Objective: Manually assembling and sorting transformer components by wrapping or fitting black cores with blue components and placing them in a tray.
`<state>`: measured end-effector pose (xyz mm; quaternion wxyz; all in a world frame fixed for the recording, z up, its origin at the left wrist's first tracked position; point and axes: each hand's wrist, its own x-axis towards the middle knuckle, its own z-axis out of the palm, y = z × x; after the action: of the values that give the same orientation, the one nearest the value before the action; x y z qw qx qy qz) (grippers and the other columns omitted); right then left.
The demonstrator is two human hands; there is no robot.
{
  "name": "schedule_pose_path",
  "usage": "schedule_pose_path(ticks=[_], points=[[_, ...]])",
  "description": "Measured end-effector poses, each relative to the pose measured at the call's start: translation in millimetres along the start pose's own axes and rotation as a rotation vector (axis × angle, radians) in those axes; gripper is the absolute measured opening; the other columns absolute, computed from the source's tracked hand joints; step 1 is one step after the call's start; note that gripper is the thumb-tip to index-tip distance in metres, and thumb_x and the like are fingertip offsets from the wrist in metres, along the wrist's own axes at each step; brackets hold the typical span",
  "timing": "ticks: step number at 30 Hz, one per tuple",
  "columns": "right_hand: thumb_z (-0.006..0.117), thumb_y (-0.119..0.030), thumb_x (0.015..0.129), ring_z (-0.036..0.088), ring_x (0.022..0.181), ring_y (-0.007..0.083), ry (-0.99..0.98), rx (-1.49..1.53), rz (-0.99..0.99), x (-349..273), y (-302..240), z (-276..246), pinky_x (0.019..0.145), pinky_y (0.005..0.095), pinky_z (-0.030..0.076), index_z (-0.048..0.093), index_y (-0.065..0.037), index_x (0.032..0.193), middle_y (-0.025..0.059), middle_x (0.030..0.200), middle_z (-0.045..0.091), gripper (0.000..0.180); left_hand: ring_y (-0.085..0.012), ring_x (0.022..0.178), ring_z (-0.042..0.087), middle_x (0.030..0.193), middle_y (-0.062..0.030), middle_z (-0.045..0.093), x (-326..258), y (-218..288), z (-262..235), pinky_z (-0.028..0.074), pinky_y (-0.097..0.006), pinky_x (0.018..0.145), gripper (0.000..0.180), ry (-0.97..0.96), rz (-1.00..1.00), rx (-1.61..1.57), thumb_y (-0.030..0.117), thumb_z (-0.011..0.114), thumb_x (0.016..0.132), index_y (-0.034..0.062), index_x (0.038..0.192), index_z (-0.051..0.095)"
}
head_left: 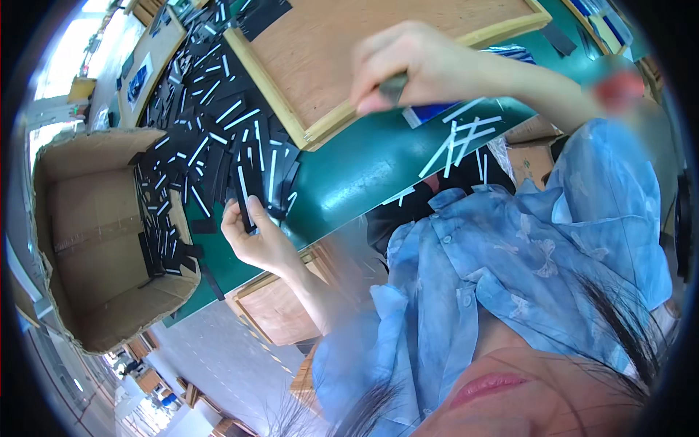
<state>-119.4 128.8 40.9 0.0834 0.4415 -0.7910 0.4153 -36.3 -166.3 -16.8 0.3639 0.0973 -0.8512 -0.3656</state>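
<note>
My left hand [256, 237] pinches a narrow black strip with a white line on it [244, 191] between thumb and fingers, near the front edge of the green table [338, 182]. Beyond it spreads a heap of similar black pieces [200, 131] with white strips. My right hand [419, 69] is raised over the corner side of a wooden-framed board [324, 135]. Its fingers are closed around a small dark, flat object [394, 87], slightly blurred, whose kind I cannot make out. Several loose white strips [459, 142] lie at the table edge below my right forearm.
An open cardboard box [95, 218] stands at the left end of the table, with black pieces spilling by its rim. A blue packet [433, 113] lies under my right wrist. Wooden boxes [277, 306] sit below the table edge.
</note>
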Motion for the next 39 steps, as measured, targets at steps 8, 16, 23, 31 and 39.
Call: schedule_pose_path(ticks=[8,16,23,31,39], points=[[0.071,-0.029,0.072,0.061,0.072,0.0267,-0.027,-0.015,0.024,-10.8,-35.5,18.3,0.057,0.0368,0.045,0.07,-0.013,0.074,0.0043,0.073,0.06,0.016,-0.0183,0.082,0.053,0.092,-0.0122,0.058,-11.4,38.5,12.8,0.043,-0.028,0.074,0.028,0.298,-0.329,-0.635,0.016,0.056,0.088,-0.0068,0.104,0.055],[0.067,-0.018,0.073,0.061,0.078,0.0302,-0.013,0.152,0.012,-8.8,-41.1,13.7,0.063,0.039,0.046,0.059,-0.008,0.085,0.0063,0.08,0.063,0.017,-0.0128,0.089,0.056,0.101,-0.0082,0.059,-61.1,120.7,24.8,0.045,-0.027,0.084,0.026,-0.435,-0.393,-0.794,-0.004,0.054,0.087,-0.0019,0.112,0.05],[0.068,-0.023,0.072,0.06,0.082,0.0269,-0.157,-0.123,-0.102,-24.7,-40.5,-18.5,0.066,0.0364,0.045,0.059,-0.009,0.087,0.0048,0.084,0.063,0.022,-0.007,0.061,0.056,0.074,-0.0051,0.063,-52.4,126.2,12.3,0.037,-0.016,0.053,0.028,-0.594,-0.608,-0.724,0.003,0.053,0.091,-0.0021,0.118,0.051],[0.063,-0.026,0.074,0.05,0.075,0.0175,0.216,-0.595,-0.433,-39.1,-27.7,10.2,0.064,0.03,0.038,0.051,-0.013,0.087,0.0007,0.074,0.047,0.022,-0.014,0.067,0.062,0.086,-0.0126,0.064,-62.5,124.5,33.4,0.051,-0.026,0.064,0.024,-0.634,-0.539,-0.896,0.007,0.046,0.095,-0.0062,0.114,0.052],[0.06,-0.019,0.066,0.048,0.073,0.0208,0.118,-0.532,-0.429,-47.1,-25.5,3.3,0.061,0.0331,0.038,0.053,-0.009,0.081,0.0035,0.079,0.045,0.019,-0.0109,0.072,0.06,0.086,-0.0086,0.062,-65.9,130.4,38.1,0.046,-0.02,0.068,0.023,-0.711,-0.574,-0.822,0.008,0.045,0.096,-0.0051,0.111,0.056]])
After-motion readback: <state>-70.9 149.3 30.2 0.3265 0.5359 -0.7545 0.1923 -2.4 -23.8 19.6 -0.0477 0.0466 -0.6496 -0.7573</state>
